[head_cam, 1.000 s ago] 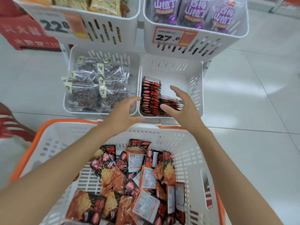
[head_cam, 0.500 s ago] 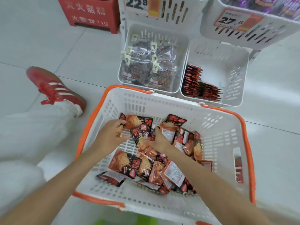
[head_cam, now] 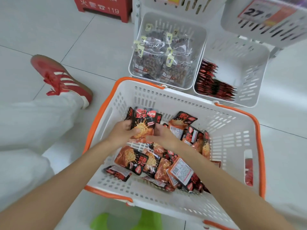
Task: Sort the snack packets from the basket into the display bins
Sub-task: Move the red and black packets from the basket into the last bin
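Note:
A white basket with an orange rim (head_cam: pixel 259 146) stands on the floor and holds several red-and-black snack packets (head_cam: pixel 174 165). Both hands are inside it. My left hand (head_cam: pixel 123 132) and my right hand (head_cam: pixel 163 135) together grip a small stack of packets (head_cam: pixel 143 122), held upright above the pile. Beyond the basket, the lower right display bin (head_cam: pixel 249 77) holds a row of the same red-and-black packets (head_cam: pixel 211 82) along its left side. The lower left bin (head_cam: pixel 197 52) is full of clear bags of dark snacks.
Two upper bins with price tags (head_cam: pixel 259 12) overhang the lower ones. A red box (head_cam: pixel 103 7) stands at the back left. My leg in white trousers and a red shoe (head_cam: pixel 58 75) lie left of the basket. A green object (head_cam: pixel 126 221) sits at the bottom edge.
My hands left the lower right bin and came down into the basket. They gathered packets from the pile and now hold a stack between them. The view tilted down.

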Demonstrator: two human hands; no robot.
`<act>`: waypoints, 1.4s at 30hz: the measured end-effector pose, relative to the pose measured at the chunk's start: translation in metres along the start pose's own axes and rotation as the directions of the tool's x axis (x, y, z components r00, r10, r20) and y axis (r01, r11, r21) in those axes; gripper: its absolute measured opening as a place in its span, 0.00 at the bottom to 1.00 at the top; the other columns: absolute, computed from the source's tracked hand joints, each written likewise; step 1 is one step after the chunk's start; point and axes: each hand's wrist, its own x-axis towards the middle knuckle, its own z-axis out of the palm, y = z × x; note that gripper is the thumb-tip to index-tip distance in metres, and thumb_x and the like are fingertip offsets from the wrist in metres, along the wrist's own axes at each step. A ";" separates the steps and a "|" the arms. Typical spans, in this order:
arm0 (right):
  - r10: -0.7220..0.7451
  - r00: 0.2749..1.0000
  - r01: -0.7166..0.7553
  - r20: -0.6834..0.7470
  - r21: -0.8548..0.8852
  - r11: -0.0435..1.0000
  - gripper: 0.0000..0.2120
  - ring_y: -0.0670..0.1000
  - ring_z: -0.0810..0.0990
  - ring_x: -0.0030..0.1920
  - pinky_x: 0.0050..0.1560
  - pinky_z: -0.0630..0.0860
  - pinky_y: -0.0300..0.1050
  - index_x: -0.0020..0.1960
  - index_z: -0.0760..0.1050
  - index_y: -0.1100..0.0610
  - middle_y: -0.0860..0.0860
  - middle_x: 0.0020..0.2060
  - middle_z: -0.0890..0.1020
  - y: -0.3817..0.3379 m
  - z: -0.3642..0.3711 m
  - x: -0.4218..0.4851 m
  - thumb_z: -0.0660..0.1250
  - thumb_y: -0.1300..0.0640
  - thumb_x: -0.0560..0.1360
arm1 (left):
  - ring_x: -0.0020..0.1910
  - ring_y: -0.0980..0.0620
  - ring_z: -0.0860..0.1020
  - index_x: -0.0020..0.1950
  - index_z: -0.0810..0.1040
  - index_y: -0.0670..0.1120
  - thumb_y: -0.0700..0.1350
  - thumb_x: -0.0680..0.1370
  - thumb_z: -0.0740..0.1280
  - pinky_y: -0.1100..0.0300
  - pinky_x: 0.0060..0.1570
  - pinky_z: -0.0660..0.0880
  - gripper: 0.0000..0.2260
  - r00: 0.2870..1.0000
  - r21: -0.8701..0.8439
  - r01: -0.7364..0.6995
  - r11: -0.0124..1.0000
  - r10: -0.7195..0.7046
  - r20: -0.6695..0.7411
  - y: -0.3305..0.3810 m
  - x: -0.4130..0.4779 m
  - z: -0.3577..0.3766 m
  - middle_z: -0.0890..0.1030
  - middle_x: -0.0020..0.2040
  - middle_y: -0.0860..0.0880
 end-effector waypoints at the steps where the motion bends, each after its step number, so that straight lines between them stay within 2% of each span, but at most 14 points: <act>1: 0.027 1.000 -0.026 0.003 -0.135 0.991 0.21 0.48 0.79 0.56 0.59 0.75 0.46 0.67 0.72 0.58 0.51 0.57 0.81 0.007 0.008 0.001 0.71 0.57 0.76 | 0.52 0.48 0.83 0.53 0.79 0.49 0.39 0.78 0.70 0.50 0.57 0.78 0.06 0.999 0.025 -0.008 1.000 0.009 -0.042 0.000 0.000 -0.002 0.84 0.49 0.50; 5: 0.246 0.969 -0.140 0.036 -0.740 0.658 0.35 0.61 0.57 0.75 0.74 0.58 0.59 0.75 0.64 0.57 0.59 0.75 0.61 0.052 0.054 0.003 0.68 0.40 0.75 | 0.44 0.46 0.80 0.56 0.75 0.47 0.38 0.78 0.65 0.52 0.45 0.75 0.08 0.996 0.093 0.015 0.996 -0.007 -0.086 -0.001 -0.002 -0.010 0.81 0.45 0.45; 7: 0.162 0.986 -0.085 0.033 -0.740 0.667 0.16 0.60 0.63 0.71 0.71 0.63 0.59 0.58 0.78 0.56 0.58 0.66 0.70 0.062 0.065 0.003 0.70 0.48 0.75 | 0.42 0.46 0.76 0.56 0.74 0.46 0.36 0.78 0.63 0.55 0.42 0.71 0.09 0.997 0.157 -0.005 0.988 0.017 -0.075 -0.004 -0.002 -0.012 0.79 0.41 0.45; 9: 0.065 0.998 -0.067 -0.023 -0.547 0.834 0.02 0.57 0.77 0.56 0.59 0.75 0.58 0.47 0.76 0.57 0.54 0.51 0.78 0.059 0.060 0.000 0.68 0.60 0.76 | 0.43 0.46 0.77 0.60 0.73 0.47 0.35 0.79 0.61 0.54 0.45 0.73 0.12 0.996 0.221 -0.048 0.974 0.064 -0.069 -0.004 -0.002 -0.014 0.79 0.42 0.48; 12: 0.072 0.996 -0.087 -0.051 -0.433 0.897 0.15 0.55 0.80 0.48 0.52 0.78 0.56 0.61 0.69 0.58 0.54 0.49 0.80 0.045 0.029 0.001 0.69 0.59 0.77 | 0.51 0.45 0.79 0.67 0.71 0.48 0.37 0.81 0.59 0.50 0.55 0.75 0.16 0.992 0.292 -0.078 0.953 0.103 -0.071 0.000 -0.001 -0.014 0.81 0.53 0.47; 16: 0.238 0.968 -0.096 0.083 -0.751 0.653 0.44 0.59 0.70 0.67 0.67 0.66 0.53 0.79 0.51 0.57 0.58 0.68 0.72 0.056 0.019 -0.006 0.72 0.47 0.73 | 0.50 0.47 0.78 0.64 0.70 0.56 0.38 0.81 0.59 0.49 0.57 0.74 0.16 0.999 0.215 -0.020 0.976 0.030 -0.045 0.002 0.001 -0.006 0.81 0.54 0.47; 19: 0.239 0.964 -0.027 0.117 -0.850 0.527 0.36 0.60 0.69 0.66 0.68 0.60 0.55 0.76 0.60 0.57 0.58 0.62 0.74 0.067 0.034 -0.009 0.72 0.50 0.73 | 0.48 0.48 0.78 0.64 0.72 0.51 0.37 0.81 0.61 0.54 0.50 0.74 0.14 0.999 0.103 0.022 0.994 -0.018 -0.040 0.002 -0.001 -0.002 0.82 0.54 0.44; 22: 0.198 0.959 0.011 0.204 -0.723 0.690 0.12 0.54 0.74 0.47 0.52 0.71 0.52 0.58 0.76 0.62 0.53 0.43 0.74 0.053 0.030 -0.010 0.68 0.58 0.77 | 0.47 0.54 0.78 0.62 0.71 0.50 0.35 0.82 0.59 0.65 0.42 0.73 0.13 0.998 0.080 0.029 0.996 -0.025 -0.060 0.003 -0.005 -0.004 0.80 0.53 0.49; 25: 0.089 0.995 -0.071 0.038 -0.338 0.938 0.07 0.46 0.75 0.32 0.34 0.73 0.47 0.54 0.78 0.63 0.49 0.34 0.76 0.026 0.001 -0.014 0.65 0.62 0.79 | 0.53 0.49 0.80 0.62 0.72 0.52 0.36 0.81 0.60 0.54 0.55 0.77 0.14 0.995 0.037 0.025 0.999 -0.021 -0.097 0.001 -0.006 -0.009 0.81 0.56 0.48; 27: 0.071 0.996 -0.071 -0.062 0.002 0.997 0.10 0.41 0.80 0.36 0.37 0.76 0.39 0.59 0.77 0.61 0.49 0.42 0.81 -0.001 -0.016 -0.021 0.66 0.64 0.78 | 0.54 0.46 0.81 0.61 0.74 0.52 0.38 0.81 0.60 0.47 0.60 0.76 0.12 0.993 -0.020 0.040 0.999 -0.042 -0.111 0.002 -0.005 -0.010 0.82 0.56 0.46; 30: 0.082 0.985 -0.017 -0.153 0.386 0.922 0.25 0.51 0.80 0.50 0.48 0.80 0.50 0.66 0.70 0.49 0.47 0.58 0.76 -0.025 -0.035 -0.020 0.70 0.67 0.74 | 0.58 0.43 0.80 0.62 0.74 0.51 0.44 0.82 0.61 0.42 0.65 0.73 0.09 0.993 -0.203 0.097 0.974 -0.108 -0.040 0.008 -0.004 -0.004 0.81 0.60 0.44; 34: 0.112 0.941 0.092 -0.321 0.558 0.825 0.21 0.58 0.81 0.57 0.52 0.81 0.52 0.66 0.72 0.54 0.55 0.62 0.77 -0.035 -0.034 -0.017 0.71 0.62 0.75 | 0.63 0.45 0.78 0.72 0.68 0.49 0.61 0.71 0.74 0.38 0.65 0.71 0.34 0.981 -0.371 0.164 0.914 -0.111 0.161 0.020 -0.012 0.000 0.78 0.67 0.46; 37: 0.027 0.919 0.120 -0.393 0.343 0.932 0.07 0.53 0.82 0.51 0.55 0.78 0.49 0.56 0.76 0.58 0.53 0.51 0.83 -0.041 -0.026 -0.025 0.68 0.59 0.78 | 0.52 0.47 0.83 0.63 0.76 0.46 0.42 0.71 0.77 0.49 0.60 0.76 0.22 0.997 -0.307 0.034 0.951 -0.014 0.070 0.025 -0.011 0.005 0.84 0.54 0.46; 42: -0.225 0.925 0.208 -0.307 -0.086 0.974 0.23 0.45 0.79 0.53 0.56 0.78 0.43 0.65 0.71 0.39 0.45 0.57 0.79 -0.046 -0.037 -0.033 0.73 0.57 0.75 | 0.46 0.61 0.79 0.57 0.76 0.48 0.38 0.74 0.74 0.69 0.43 0.74 0.14 0.982 -0.010 -0.187 0.982 0.186 -0.035 0.035 -0.013 0.000 0.82 0.49 0.54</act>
